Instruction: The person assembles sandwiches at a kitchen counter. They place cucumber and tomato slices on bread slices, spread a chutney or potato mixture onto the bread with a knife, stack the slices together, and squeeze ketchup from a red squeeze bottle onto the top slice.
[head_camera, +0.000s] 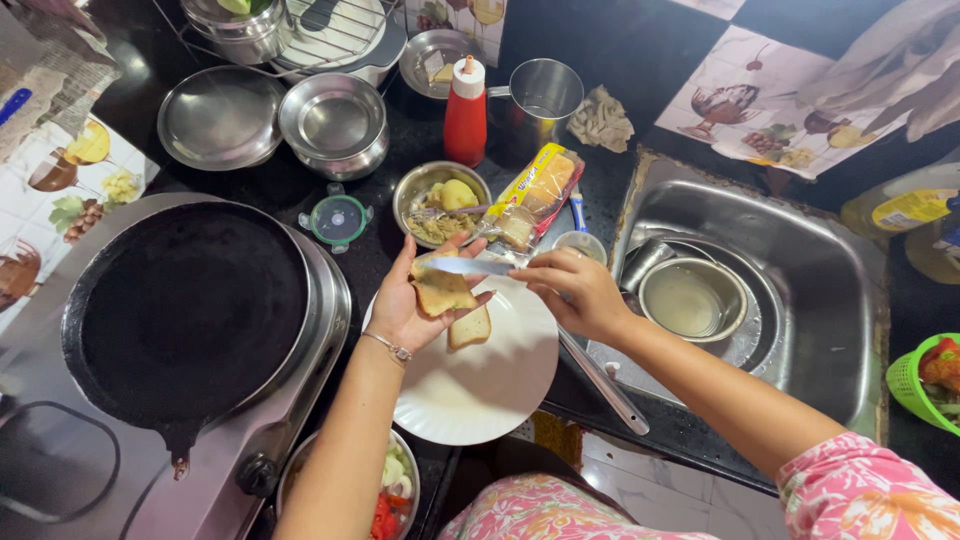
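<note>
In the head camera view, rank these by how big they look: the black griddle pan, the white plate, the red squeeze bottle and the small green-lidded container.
1. black griddle pan
2. white plate
3. red squeeze bottle
4. green-lidded container

The bottle and container look close; the bottle sits farther away.

Spread-coated bread slice (441, 291) flat on the palm, knife blade (468, 266) across its top edge.

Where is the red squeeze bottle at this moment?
In the head view the red squeeze bottle stands at the upper middle of the dark counter, just left of the steel mug and behind the small steel bowl of filling.
</note>
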